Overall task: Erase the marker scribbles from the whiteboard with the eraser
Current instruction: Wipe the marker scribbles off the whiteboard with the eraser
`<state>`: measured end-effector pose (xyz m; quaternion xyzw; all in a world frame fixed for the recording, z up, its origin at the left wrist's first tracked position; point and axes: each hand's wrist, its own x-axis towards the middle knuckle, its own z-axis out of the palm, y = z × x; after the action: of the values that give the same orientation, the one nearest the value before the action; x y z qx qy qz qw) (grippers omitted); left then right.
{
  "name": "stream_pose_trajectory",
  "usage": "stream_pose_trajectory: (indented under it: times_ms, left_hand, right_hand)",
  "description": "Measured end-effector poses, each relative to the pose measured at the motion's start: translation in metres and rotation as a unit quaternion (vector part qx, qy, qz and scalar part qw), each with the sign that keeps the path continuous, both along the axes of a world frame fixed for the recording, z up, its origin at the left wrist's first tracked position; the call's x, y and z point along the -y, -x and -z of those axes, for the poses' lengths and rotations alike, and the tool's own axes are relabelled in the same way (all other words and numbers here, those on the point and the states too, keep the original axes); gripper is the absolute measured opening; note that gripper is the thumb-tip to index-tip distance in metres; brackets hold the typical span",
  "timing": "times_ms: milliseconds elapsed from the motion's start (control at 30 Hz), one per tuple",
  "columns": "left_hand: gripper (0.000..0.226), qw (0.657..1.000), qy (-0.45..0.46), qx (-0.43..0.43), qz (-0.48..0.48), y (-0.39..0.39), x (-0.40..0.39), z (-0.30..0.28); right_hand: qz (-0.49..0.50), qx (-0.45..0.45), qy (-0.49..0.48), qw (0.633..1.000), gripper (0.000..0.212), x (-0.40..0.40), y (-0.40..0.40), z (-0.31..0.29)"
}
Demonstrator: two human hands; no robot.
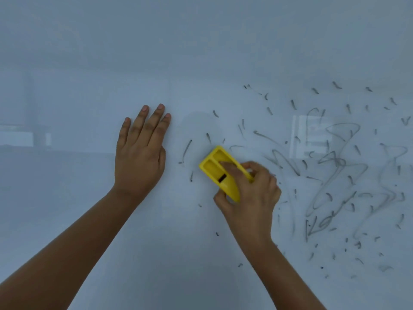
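The whiteboard (89, 220) fills the whole view. My right hand (252, 193) grips a yellow eraser (214, 166) and presses it flat on the board near the middle, its long side slanting up to the left. Black marker scribbles (335, 175) cover the right half, some smeared grey, with several short dashes scattered around the eraser. My left hand (139, 151) lies flat on the board to the left of the eraser, fingers together and pointing up, holding nothing.
The board's left half (67, 108) shows no marks, only faint reflections of the room. A brighter reflected rectangle (310, 137) sits among the scribbles at the right. No board edge or tray is in view.
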<state>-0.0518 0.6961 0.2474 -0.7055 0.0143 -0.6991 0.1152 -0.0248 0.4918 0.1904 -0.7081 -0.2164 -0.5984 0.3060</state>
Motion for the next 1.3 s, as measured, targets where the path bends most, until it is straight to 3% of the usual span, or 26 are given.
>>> stream_pose_trajectory:
  times_ms: [67,267,467,567,733,933,1167,1300]
  left_hand:
    - [0.059,1.0,0.001,-0.002,0.005,0.0,0.0,0.001]
    - [0.059,1.0,-0.006,0.0,0.016,0.002,-0.007,0.007]
    - [0.059,1.0,-0.001,0.006,0.013,0.003,-0.005,0.009]
    - [0.059,1.0,-0.002,-0.002,0.014,0.003,-0.007,0.01]
    - [0.061,1.0,0.001,-0.01,0.015,0.003,-0.008,0.014]
    - [0.063,1.0,0.016,-0.018,0.02,0.003,-0.007,0.014]
    - [0.061,0.998,0.033,-0.027,0.038,0.002,-0.009,0.018]
    - [0.064,0.998,0.035,-0.032,0.033,0.004,-0.007,0.018]
  right_hand:
    - [-0.005,-0.011,-0.019,1.0,0.052,-0.013,0.004,-0.02]
    - [-0.022,0.05,0.148,0.987,0.06,-0.028,0.012,0.032]
    - [0.006,0.02,-0.009,1.0,0.053,-0.001,-0.004,-0.028]
    - [0.003,0.036,0.032,0.999,0.054,-0.026,0.004,-0.037]
    - [-0.016,0.069,0.163,0.984,0.054,-0.029,0.008,0.0]
    - [0.014,0.046,0.049,0.998,0.053,-0.013,0.003,-0.066]
    - [-0.003,0.075,0.181,0.981,0.061,-0.023,0.007,-0.028]
    - [0.055,0.059,0.065,0.995,0.057,0.012,-0.005,-0.074]
